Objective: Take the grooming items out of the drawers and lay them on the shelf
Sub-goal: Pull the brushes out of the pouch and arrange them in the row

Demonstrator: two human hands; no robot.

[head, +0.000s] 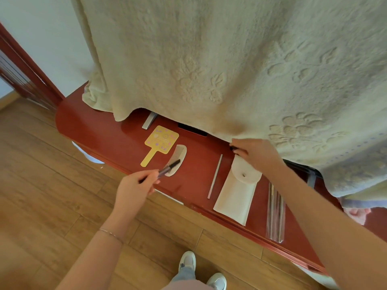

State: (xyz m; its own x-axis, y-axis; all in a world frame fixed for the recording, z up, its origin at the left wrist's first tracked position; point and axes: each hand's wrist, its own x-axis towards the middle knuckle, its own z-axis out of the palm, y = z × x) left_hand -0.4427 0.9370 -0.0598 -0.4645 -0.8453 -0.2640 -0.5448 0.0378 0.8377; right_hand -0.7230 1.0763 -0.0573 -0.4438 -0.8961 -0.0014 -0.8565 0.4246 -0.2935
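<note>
**Brush Over the Comb**

The left hand (134, 188) is pinching a small dark brush (168, 167) by its handle, and the bristly tip is hanging right over the white comb (177, 156). The comb is lying on the red shelf (100, 130), just beside a yellow hand mirror (160, 141). The right hand (254, 150) is reaching toward the edge of the big cream blanket (230, 59) that is hanging over the shelf. Its fingers are curling around something small and dark, maybe a little tool, but it is too hidden to tell. A white pouch (236, 195) is lying under that hand. A thin stick (215, 176) is lying beside the pouch, and a clear pack of long rods (275, 214) is lying on the other side.
</note>
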